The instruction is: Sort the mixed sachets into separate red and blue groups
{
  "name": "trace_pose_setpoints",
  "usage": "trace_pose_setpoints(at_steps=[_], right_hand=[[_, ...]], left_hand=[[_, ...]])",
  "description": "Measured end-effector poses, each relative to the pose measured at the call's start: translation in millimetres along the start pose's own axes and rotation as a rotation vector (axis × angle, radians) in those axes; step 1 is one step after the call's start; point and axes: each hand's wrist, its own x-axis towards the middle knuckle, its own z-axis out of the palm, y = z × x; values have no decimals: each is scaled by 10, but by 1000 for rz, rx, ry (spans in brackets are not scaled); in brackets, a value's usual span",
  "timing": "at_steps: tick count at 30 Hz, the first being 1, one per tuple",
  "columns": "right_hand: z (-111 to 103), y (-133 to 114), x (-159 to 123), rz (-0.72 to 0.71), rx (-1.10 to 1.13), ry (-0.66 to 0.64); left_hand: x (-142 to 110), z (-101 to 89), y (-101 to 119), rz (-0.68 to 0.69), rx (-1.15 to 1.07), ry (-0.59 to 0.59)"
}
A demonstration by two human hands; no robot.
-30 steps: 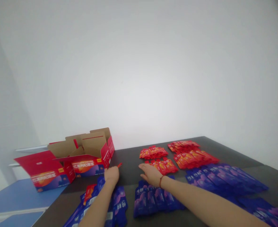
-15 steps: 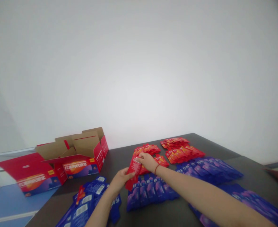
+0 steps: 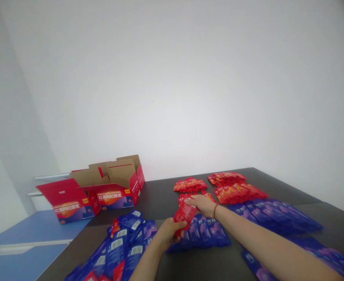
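Observation:
A red sachet (image 3: pixel 185 216) stands tilted between my hands over the blue sachets. My left hand (image 3: pixel 169 234) grips its lower part, and the fingers of my right hand (image 3: pixel 203 205) pinch its upper end. Under my hands lies a row of blue sachets (image 3: pixel 201 234). A loose blue pile (image 3: pixel 125 242) with a few red sachets among it sits to the left. Small stacks of red sachets (image 3: pixel 190 185) lie just beyond my right hand, with larger red stacks (image 3: pixel 239 194) further right.
An open red and kraft cardboard carton (image 3: pixel 110 187) stands at the far left of the dark table (image 3: pixel 160 195). Beyond that table's left edge is a blue surface (image 3: pixel 28 234). More blue sachets (image 3: pixel 274 216) lie in rows on the right.
My hands have come together on the red sachet and moved down toward me from the red stacks, where they were apart a second ago. The camera view has also shifted slightly.

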Motion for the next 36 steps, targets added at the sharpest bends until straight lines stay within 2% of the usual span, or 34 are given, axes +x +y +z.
trace_pose_setpoints(at_steps=[6,10,17,20,23,25,28,31,36], right_hand=[[-43,-29,-68,76,98,-132],[-86,-36,-50,86,121,-130],[-114,-93,-50,102,65,-257],[-217,-148,43,45,-175,-202],[-453,-207,167,-93,-570,8],[-650,-221,221,-128,-712,123],[-900,-161,227,-162,-896,222],[-1024,-4,182,-204,-1098,248],[-1057,280,167,-206,-1334,182]], left_hand=[[-33,-6,-13,13,-2,-27],[-55,-41,29,7,40,-70],[-24,-50,49,77,121,-6],[-23,-63,113,95,213,13],[-35,-139,167,90,312,63],[-43,-208,181,93,337,90],[-45,-284,191,116,316,112],[-37,-303,208,150,277,117],[-30,-287,219,148,253,107]])
